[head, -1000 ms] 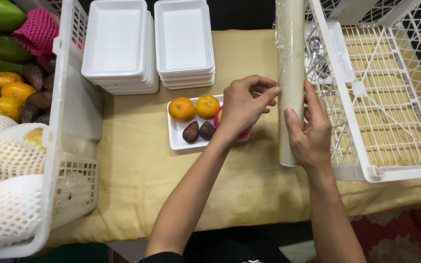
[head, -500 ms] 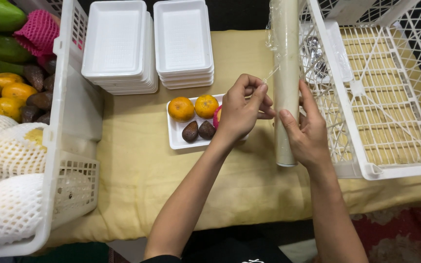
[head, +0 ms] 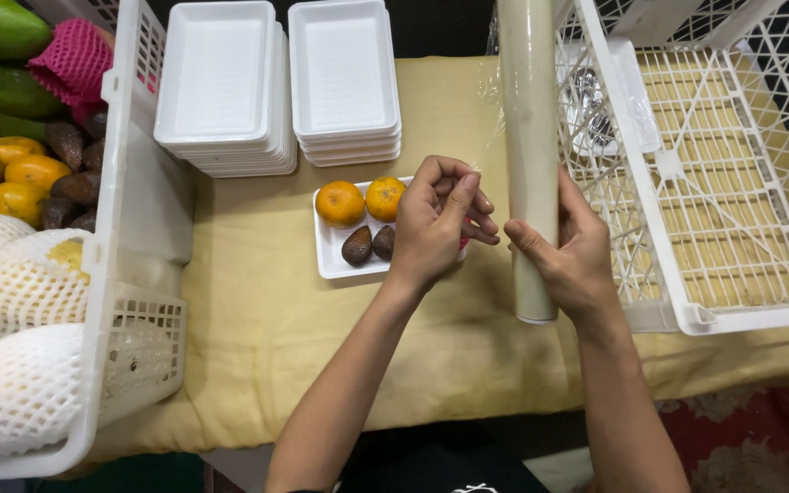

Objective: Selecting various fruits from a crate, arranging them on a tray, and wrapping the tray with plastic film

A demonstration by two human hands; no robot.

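Observation:
A long roll of clear cling film [head: 529,137] lies on the yellow cloth, running away from me. My right hand [head: 570,256] grips its near end. My left hand [head: 440,219] pinches the loose edge of the film and holds it out to the left of the roll. Under and behind that hand sits a small white foam tray [head: 332,258] holding two oranges [head: 340,202] and two brown scaly fruits [head: 369,245]; something red shows behind the fingers.
Two stacks of empty white foam trays [head: 221,87] stand at the back. A white plastic basket [head: 125,237] on the left holds oranges, green fruit and net-wrapped fruit. An empty white lattice crate [head: 714,183] lies at the right, touching the roll.
My left hand has moved leftwards from the roll, drawing the film's edge out. My right hand has shifted slightly along the roll's near end; the roll has turned a little.

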